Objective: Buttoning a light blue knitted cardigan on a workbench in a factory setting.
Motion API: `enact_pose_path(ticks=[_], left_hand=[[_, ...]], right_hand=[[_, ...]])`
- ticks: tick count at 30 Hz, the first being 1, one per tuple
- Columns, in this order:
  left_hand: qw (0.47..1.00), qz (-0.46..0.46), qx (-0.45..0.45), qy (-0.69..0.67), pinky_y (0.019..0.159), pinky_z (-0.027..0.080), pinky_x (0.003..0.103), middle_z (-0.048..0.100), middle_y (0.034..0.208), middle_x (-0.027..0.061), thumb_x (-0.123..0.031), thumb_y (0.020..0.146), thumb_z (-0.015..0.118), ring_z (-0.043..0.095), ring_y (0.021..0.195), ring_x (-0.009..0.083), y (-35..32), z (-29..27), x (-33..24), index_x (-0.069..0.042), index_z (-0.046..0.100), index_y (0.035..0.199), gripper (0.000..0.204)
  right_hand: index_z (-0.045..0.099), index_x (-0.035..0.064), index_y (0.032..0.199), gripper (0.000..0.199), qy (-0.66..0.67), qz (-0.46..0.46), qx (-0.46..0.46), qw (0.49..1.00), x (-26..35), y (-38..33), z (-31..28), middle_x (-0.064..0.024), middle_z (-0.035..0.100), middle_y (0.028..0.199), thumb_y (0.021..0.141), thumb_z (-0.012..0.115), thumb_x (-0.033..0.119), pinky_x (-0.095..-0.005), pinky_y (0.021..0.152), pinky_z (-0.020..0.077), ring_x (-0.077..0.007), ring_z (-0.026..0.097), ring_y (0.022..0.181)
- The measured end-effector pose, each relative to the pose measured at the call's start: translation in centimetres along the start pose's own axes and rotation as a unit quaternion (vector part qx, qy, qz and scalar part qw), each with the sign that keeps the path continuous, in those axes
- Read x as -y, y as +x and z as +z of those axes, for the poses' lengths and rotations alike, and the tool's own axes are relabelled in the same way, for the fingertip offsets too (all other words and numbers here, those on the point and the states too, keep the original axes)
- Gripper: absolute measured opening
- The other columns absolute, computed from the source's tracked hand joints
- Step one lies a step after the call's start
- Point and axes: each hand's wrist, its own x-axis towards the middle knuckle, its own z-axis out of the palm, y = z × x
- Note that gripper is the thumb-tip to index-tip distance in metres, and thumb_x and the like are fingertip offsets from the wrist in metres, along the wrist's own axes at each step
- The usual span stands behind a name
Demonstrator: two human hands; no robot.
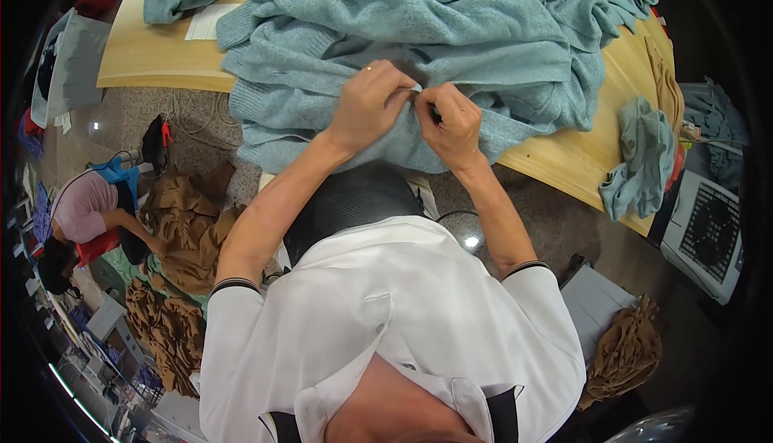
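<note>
Both hands pinching a small white tag at the sweater hem: left hand at 9 o'clock, right hand at 3, on the bench.

Teal sweater under the hands: soft knitted wool-like cloth, matt, fuzzy, ribbed at hems. Worktop beneath it: pale wood, smooth, faint sheen. Paper sheet left of the hands: white, matt. Brown garments below-left: matt knit cloth, crumpled.
</note>
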Motion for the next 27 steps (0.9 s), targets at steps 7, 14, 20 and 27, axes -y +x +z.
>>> enact_pose_path(ticks=[7, 14, 20, 27], left_hand=[[0.969, 0.096, 0.145, 0.178, 0.083, 0.053, 0.04, 0.067, 0.096, 0.0066, -0.004, 0.086, 0.076, 0.066, 0.091, 0.0285, 0.3, -3.7, 0.9, -0.009, 0.069, 0.1, 0.016], [0.984, 0.004, 0.047, 0.172, 0.098, 0.047, 0.044, 0.065, 0.117, 0.0078, -0.011, 0.081, 0.082, 0.062, 0.114, 0.0299, -1.0, -7.0, 1.3, -0.01, 0.068, 0.117, 0.039], [0.976, -0.023, 0.005, 0.218, 0.103, 0.043, 0.047, 0.064, 0.121, 0.006, -0.011, 0.075, 0.081, 0.06, 0.12, 0.0276, -1.0, -5.6, 1.1, -0.013, 0.069, 0.118, 0.044], [0.965, 0.05, 0.005, 0.256, 0.099, 0.046, 0.044, 0.071, 0.107, 0.0035, -0.005, 0.081, 0.077, 0.068, 0.106, 0.026, -0.8, -5.8, 2.3, -0.011, 0.074, 0.108, 0.028]], right_hand=[[0.066, 0.0063, 0.095, 0.019, -0.088, 0.056, -0.012, 0.995, -3.6, 1.2, -1.7, -0.0101, 0.069, 0.086, 0.082, 0.071, -0.006, -0.0426, 0.065, 0.0537, -0.0343, 0.07, 0.077], [0.068, 0.007, 0.097, 0.017, -0.118, 0.062, 0.048, 0.99, -0.1, 2.6, -3.0, -0.01, 0.072, 0.098, 0.084, 0.071, -0.003, -0.0428, 0.074, 0.0524, -0.0341, 0.068, 0.088], [0.073, 0.0069, 0.102, 0.023, -0.075, -0.093, 0.155, 0.981, 4.5, 1.4, 0.0, -0.0058, 0.071, 0.105, 0.08, 0.081, 0.006, -0.042, 0.079, 0.0492, -0.026, 0.064, 0.091], [0.074, 0.0071, 0.106, 0.024, -0.134, -0.061, 0.229, 0.962, 5.3, 2.4, 1.1, -0.0034, 0.068, 0.102, 0.084, 0.079, 0.014, -0.0404, 0.079, 0.0473, -0.0244, 0.063, 0.094]])
